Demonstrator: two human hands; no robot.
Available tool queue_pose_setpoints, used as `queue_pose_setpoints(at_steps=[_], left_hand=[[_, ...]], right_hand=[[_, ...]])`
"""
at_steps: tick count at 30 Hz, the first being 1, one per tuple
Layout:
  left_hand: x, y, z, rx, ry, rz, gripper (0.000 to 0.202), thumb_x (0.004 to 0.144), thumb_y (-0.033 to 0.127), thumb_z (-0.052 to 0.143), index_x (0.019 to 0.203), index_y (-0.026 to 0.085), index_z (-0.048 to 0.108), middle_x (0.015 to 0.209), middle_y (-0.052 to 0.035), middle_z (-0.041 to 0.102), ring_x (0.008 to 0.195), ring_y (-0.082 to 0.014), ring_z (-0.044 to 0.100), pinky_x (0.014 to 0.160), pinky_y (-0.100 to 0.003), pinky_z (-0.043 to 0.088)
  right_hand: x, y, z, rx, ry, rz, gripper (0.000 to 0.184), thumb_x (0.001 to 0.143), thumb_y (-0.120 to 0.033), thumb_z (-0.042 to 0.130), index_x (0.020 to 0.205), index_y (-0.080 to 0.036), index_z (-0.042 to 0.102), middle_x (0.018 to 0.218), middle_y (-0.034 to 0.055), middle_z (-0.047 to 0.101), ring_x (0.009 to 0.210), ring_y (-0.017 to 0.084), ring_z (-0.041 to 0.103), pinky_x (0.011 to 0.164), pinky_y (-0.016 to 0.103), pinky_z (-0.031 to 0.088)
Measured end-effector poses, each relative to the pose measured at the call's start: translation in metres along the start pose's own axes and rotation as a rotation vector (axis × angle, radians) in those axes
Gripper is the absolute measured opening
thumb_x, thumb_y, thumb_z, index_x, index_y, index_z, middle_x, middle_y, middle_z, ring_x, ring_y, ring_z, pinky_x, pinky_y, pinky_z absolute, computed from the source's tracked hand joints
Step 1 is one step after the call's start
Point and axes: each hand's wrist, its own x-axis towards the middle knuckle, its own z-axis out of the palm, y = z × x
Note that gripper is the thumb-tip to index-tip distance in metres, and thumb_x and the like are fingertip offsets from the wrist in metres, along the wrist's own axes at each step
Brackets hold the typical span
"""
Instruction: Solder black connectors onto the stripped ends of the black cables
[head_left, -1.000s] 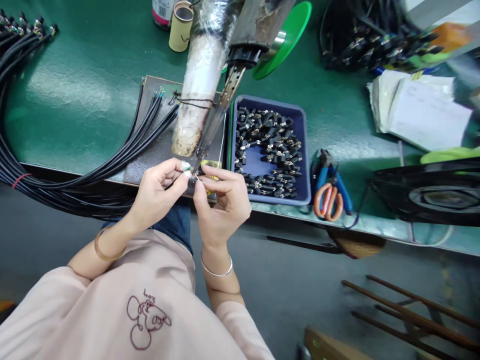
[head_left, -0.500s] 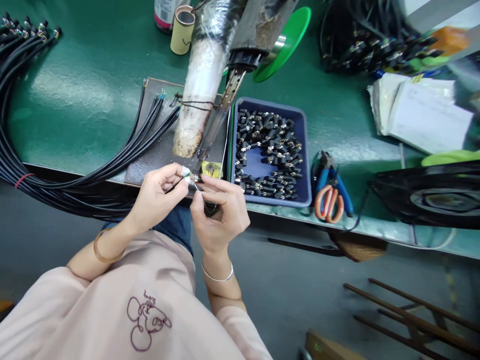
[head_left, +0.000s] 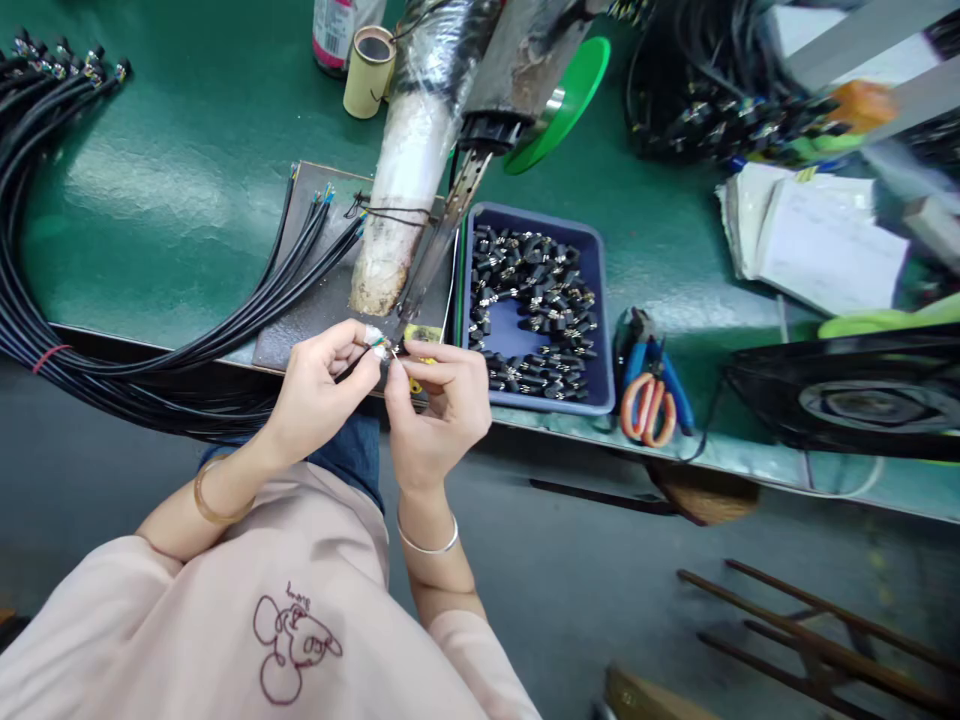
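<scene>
My left hand [head_left: 319, 385] pinches the stripped end of a thin black cable [head_left: 352, 365], its fingers closed. My right hand [head_left: 435, 400] is closed on a small black connector [head_left: 394, 352] pressed against that cable end. Both meet right at the tip of a fixed soldering iron [head_left: 435, 250] that slants down over the bench edge. A bundle of black cables [head_left: 225, 330] with coloured wire ends lies to the left on a dark mat [head_left: 315, 300].
A blue tray [head_left: 600, 330] of several black connectors sits right of my hands. Orange and blue pliers [head_left: 649, 395] lie beside it. A green spool [head_left: 562, 105], cardboard tube [head_left: 367, 58], papers [head_left: 817, 240] and a dark fan [head_left: 862, 395] stand on the green bench.
My hands have stayed at the iron's tip, with small finger shifts on the connector. The view has drifted slightly.
</scene>
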Motion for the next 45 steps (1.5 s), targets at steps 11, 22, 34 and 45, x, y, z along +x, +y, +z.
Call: queue_pose_setpoints(at_steps=[11, 22, 34, 45], left_hand=[[-0.004, -0.002, -0.001, 0.141, -0.016, 0.019, 0.013, 0.086, 0.021, 0.054, 0.074, 0.017, 0.05, 0.061, 0.0059, 0.041, 0.054, -0.0057, 0.036, 0.05, -0.017, 0.031], [-0.008, 0.001, -0.004, 0.113, -0.025, -0.074, 0.012, 0.08, 0.026, 0.058, 0.076, 0.015, 0.056, 0.058, 0.0061, 0.041, 0.051, -0.0056, 0.037, 0.048, -0.019, 0.03], [-0.015, -0.003, -0.017, -0.056, -0.132, -0.092, 0.013, 0.079, 0.024, 0.07, 0.072, 0.014, 0.066, 0.062, 0.0011, 0.061, 0.052, -0.0071, 0.05, 0.05, -0.018, 0.042], [-0.023, -0.011, -0.017, 0.443, -0.028, 0.536, 0.009, 0.091, 0.012, 0.065, 0.084, 0.013, 0.07, 0.076, -0.0035, 0.072, 0.064, -0.01, 0.062, 0.06, -0.02, 0.047]], right_hand=[[-0.005, -0.007, -0.005, -0.044, 0.019, -0.072, 0.015, 0.085, -0.009, 0.067, 0.084, -0.022, 0.06, 0.094, 0.0009, 0.07, 0.087, 0.014, 0.07, 0.074, 0.028, 0.063], [-0.007, -0.005, -0.009, -0.055, 0.023, -0.121, 0.016, 0.084, -0.009, 0.069, 0.089, -0.023, 0.063, 0.094, 0.0018, 0.072, 0.087, 0.014, 0.071, 0.076, 0.029, 0.064], [0.005, -0.02, -0.034, 0.178, -0.002, 0.374, 0.009, 0.09, -0.024, 0.067, 0.083, -0.02, 0.063, 0.073, -0.0049, 0.07, 0.045, 0.006, 0.061, 0.041, 0.017, 0.048], [-0.003, -0.019, -0.027, 0.167, -0.193, 0.465, 0.004, 0.081, -0.023, 0.069, 0.08, -0.02, 0.071, 0.07, -0.0043, 0.064, 0.043, 0.002, 0.033, 0.042, 0.02, 0.027]])
